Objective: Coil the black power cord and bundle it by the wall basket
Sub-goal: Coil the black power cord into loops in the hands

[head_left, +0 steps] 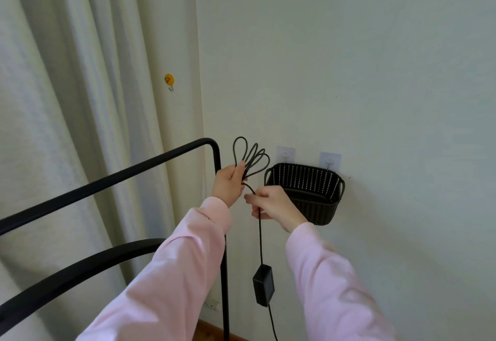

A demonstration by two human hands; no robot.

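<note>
My left hand (228, 183) grips several loops of the black power cord (252, 156), which fan upward above my fist. Just below and to the right, my right hand (271, 203) pinches the straight run of the same cord. From there the cord drops to a black power brick (263, 284) that hangs in the air, and goes on down out of view. The dark woven wall basket (316, 179) hangs on two clear adhesive hooks right behind my right hand.
A black metal rack frame (217, 158) stands at the left, its upright post beside my left arm. Pale curtains (67, 99) cover the left side. A yellow smiley hook (169, 80) sticks to the wall strip. A white socket (213, 305) sits low by the post.
</note>
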